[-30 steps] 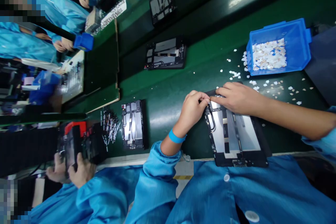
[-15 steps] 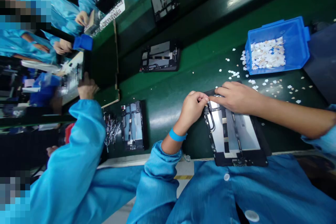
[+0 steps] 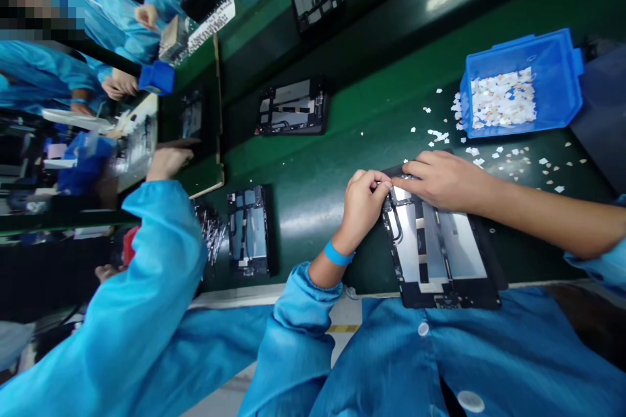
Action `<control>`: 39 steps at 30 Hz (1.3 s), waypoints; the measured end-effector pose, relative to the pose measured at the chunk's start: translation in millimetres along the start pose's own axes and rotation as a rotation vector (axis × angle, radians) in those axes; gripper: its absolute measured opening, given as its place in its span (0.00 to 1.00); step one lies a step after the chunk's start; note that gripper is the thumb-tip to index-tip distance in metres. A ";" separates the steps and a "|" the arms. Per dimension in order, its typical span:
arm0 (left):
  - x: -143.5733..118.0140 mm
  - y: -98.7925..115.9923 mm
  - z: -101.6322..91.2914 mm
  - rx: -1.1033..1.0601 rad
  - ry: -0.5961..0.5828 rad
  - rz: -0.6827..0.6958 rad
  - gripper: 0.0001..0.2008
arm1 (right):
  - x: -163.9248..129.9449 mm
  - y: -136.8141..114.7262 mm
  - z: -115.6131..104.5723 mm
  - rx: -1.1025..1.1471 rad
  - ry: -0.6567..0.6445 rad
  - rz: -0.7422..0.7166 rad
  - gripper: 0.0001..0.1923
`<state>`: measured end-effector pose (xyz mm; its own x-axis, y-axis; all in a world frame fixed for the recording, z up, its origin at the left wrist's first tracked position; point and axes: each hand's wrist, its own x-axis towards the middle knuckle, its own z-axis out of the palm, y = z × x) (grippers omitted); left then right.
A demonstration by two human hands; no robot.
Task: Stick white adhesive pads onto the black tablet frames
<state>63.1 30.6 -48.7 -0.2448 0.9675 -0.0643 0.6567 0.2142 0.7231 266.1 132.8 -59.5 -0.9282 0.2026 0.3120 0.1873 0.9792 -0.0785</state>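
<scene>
Here we note an opened black tablet chassis with silver inner plates (image 3: 437,247) lying flat at the near edge of the dark green work surface (image 3: 313,182); the left hand (image 3: 360,205) is curled, its fingertips pinched narrow at the chassis's far left corner, though what they pinch is too small for us to tell; the right hand (image 3: 443,179) rests palm-down on the far edge, fingers extended and pressing there; just beyond stands a blue plastic bin of white paper scraps (image 3: 521,81), with loose scraps scattered near it; a co-worker's blue sleeve (image 3: 156,273) reaches across at left.
</scene>
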 end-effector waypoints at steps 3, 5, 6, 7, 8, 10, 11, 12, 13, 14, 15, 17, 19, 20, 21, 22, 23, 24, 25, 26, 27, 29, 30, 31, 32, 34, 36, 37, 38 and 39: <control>-0.9 -1.7 2.0 -0.009 0.011 -0.009 0.06 | 0.4 -0.2 -0.3 -0.004 -0.011 0.001 0.18; -1.5 -2.2 3.4 0.004 0.027 0.003 0.06 | 0.5 -0.1 -0.2 -0.004 -0.011 0.001 0.18; -1.7 -2.2 3.9 0.014 0.034 0.014 0.06 | 0.5 -0.1 0.0 -0.002 -0.009 0.000 0.18; -1.9 -2.1 4.3 0.024 0.039 0.025 0.06 | 0.4 0.0 0.2 -0.001 -0.004 0.000 0.18; -2.0 -2.0 4.5 0.030 0.041 0.034 0.06 | 0.3 0.1 0.4 0.000 -0.001 -0.001 0.18; -1.8 -1.8 4.7 0.031 0.039 0.039 0.06 | 0.0 0.1 0.6 -0.002 -0.002 -0.003 0.18; -1.4 -2.0 4.9 0.027 0.036 0.036 0.06 | -0.2 0.0 0.7 -0.003 -0.007 -0.003 0.18; -0.8 -2.5 5.2 0.024 0.035 0.032 0.06 | -0.4 -0.1 0.7 -0.005 -0.011 -0.004 0.18; -0.1 -3.2 5.6 0.022 0.036 0.027 0.06 | -0.6 -0.2 0.7 -0.006 -0.013 -0.004 0.19; 0.5 -4.3 6.2 0.020 0.038 0.024 0.05 | -0.8 -0.3 0.7 -0.008 -0.013 -0.003 0.19; 1.1 -5.7 6.9 0.016 0.039 0.022 0.05 | -0.9 -0.4 0.7 -0.009 -0.012 -0.001 0.19; 0.5 -8.6 7.5 0.000 0.047 0.014 0.08 | -1.2 -0.6 0.7 -0.010 -0.009 0.007 0.19; -3.5 -11.0 6.0 -0.005 0.074 0.014 0.11 | -1.2 -0.7 0.6 -0.007 -0.007 0.013 0.19; -7.1 -11.7 4.1 0.016 0.094 0.029 0.10 | -1.2 -0.6 0.6 -0.004 -0.003 0.013 0.19; -11.6 -12.1 1.6 0.060 0.114 0.059 0.08 | -1.1 -0.6 0.6 -0.002 0.000 0.012 0.19; -16.6 -12.1 -1.4 0.126 0.124 0.101 0.06 | -1.1 -0.6 0.7 -0.001 0.003 0.009 0.18; -21.8 -11.9 -4.6 0.208 0.119 0.149 0.06 | -1.1 -0.7 0.8 -0.002 0.007 0.007 0.18; -26.7 -11.6 -7.8 0.295 0.104 0.195 0.07 | -1.1 -0.7 0.9 -0.003 0.009 0.007 0.18; -30.9 -11.1 -10.5 0.379 0.082 0.234 0.09 | -1.1 -0.8 1.0 -0.003 0.009 0.009 0.18; -34.2 -10.7 -12.7 0.452 0.058 0.263 0.11 | -1.1 -0.9 0.9 -0.002 0.008 0.012 0.18; -36.4 -10.2 -14.2 0.511 0.039 0.282 0.13 | -1.0 -1.0 0.8 0.002 0.007 0.015 0.18; -38.2 -9.4 -15.4 0.587 0.018 0.298 0.15 | -0.7 -1.0 0.3 0.016 0.006 0.016 0.18; -38.1 -9.0 -15.5 0.608 0.011 0.301 0.15 | -0.4 -1.0 -0.2 0.022 0.005 0.013 0.18; -37.9 -8.6 -15.4 0.617 0.003 0.299 0.16 | -0.1 -1.0 -0.8 0.024 0.004 0.008 0.19; -37.6 -8.1 -15.4 0.617 -0.007 0.295 0.16 | 0.3 -1.0 -1.3 0.022 0.002 0.005 0.19; -36.9 -6.9 -15.6 0.594 -0.029 0.278 0.16 | 0.8 -1.1 -2.3 0.017 -0.005 0.003 0.19; -35.1 -5.2 -16.5 0.550 -0.038 0.252 0.16 | 0.9 -1.3 -2.6 0.011 -0.013 0.007 0.19; -33.3 -4.0 -17.0 0.520 -0.035 0.237 0.16 | 0.8 -1.3 -2.4 0.008 -0.014 0.009 0.19; -30.7 -2.6 -17.5 0.485 -0.027 0.223 0.16 | 0.7 -1.3 -2.1 0.004 -0.015 0.009 0.19; -27.3 -1.1 -17.8 0.448 -0.019 0.212 0.15 | 0.5 -1.3 -1.6 -0.001 -0.015 0.009 0.19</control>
<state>56.3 1.6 -35.5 -0.0625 0.9974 0.0364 0.9335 0.0455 0.3556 266.0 131.7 -57.7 -0.9312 0.2108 0.2972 0.1957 0.9774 -0.0801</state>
